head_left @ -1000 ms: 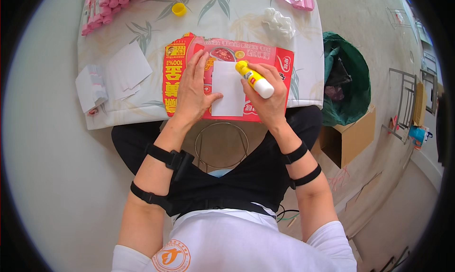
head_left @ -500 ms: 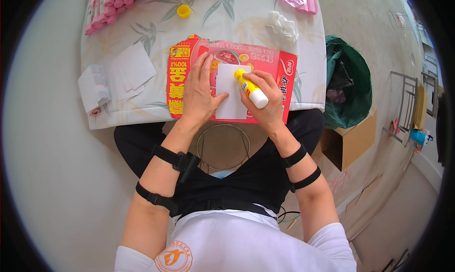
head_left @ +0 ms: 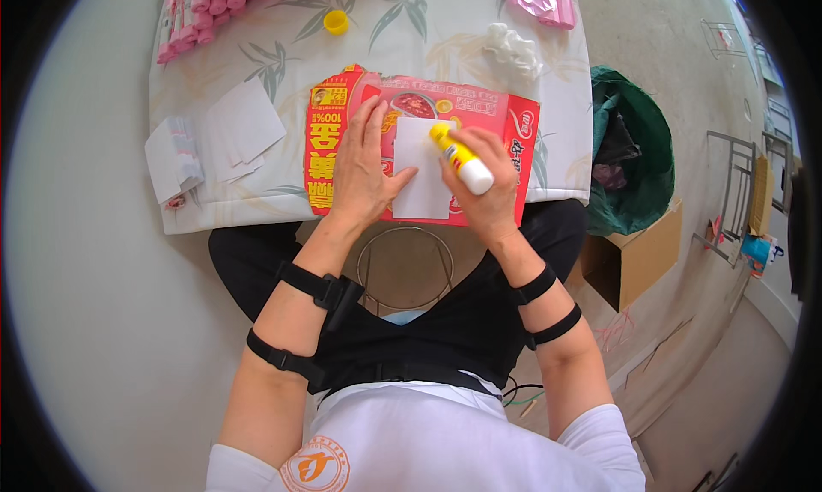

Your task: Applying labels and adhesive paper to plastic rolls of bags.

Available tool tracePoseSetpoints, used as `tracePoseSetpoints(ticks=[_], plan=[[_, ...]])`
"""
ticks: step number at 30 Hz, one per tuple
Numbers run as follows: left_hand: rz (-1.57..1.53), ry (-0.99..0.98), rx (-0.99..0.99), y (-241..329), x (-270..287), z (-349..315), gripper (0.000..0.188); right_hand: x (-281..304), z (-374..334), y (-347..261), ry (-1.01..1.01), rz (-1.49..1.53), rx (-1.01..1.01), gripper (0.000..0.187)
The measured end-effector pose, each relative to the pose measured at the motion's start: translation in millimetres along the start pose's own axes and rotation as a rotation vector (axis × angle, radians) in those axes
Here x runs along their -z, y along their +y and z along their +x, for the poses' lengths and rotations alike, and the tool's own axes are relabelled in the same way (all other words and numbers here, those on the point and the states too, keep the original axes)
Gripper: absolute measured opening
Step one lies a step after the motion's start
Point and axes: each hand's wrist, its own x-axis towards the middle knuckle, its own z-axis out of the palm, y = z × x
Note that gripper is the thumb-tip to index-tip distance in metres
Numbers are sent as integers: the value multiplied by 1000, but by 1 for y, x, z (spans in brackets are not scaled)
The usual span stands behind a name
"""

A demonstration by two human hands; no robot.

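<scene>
My right hand (head_left: 486,179) is closed around a glue stick (head_left: 462,160) with a yellow body and a white base. Its yellow tip end rests at or just over the upper right part of a white paper card (head_left: 419,184); exact contact cannot be told. Flat on a red printed cardboard sheet (head_left: 321,162) lies the card. With fingers stretched out, my left hand (head_left: 364,166) presses on the cardboard, its thumb at the card's left edge. A small yellow cap (head_left: 336,22) stands farther back on the table.
Loose white cards (head_left: 248,119) and a stack of cards (head_left: 171,162) lie to the left. Pink rolls (head_left: 218,0) pile up at the back left, pink plastic wrap (head_left: 544,0) at the back right. Crumpled white material (head_left: 512,51) sits right; beyond the table stand a green bag (head_left: 655,175) and cardboard box (head_left: 651,261).
My right hand and the glue stick have shifted slightly to the right over the card. The left hand stays in the same place on the cardboard.
</scene>
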Motion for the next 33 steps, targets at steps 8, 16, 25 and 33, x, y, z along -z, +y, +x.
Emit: tracePoseSetpoints(ticks=[8, 16, 25, 33], plan=[[94, 20, -25, 4, -1, 0, 85, 5, -5, 5, 54, -24, -1, 37], [120, 18, -147, 9, 4, -11, 71, 13, -8, 9, 55, -56, 9, 38], [409, -89, -330, 10, -7, -43, 57, 13, -13, 9, 60, -14, -16, 36], [427, -87, -386, 5, -4, -35, 48, 30, -8, 12, 261, 51, -209, 33]])
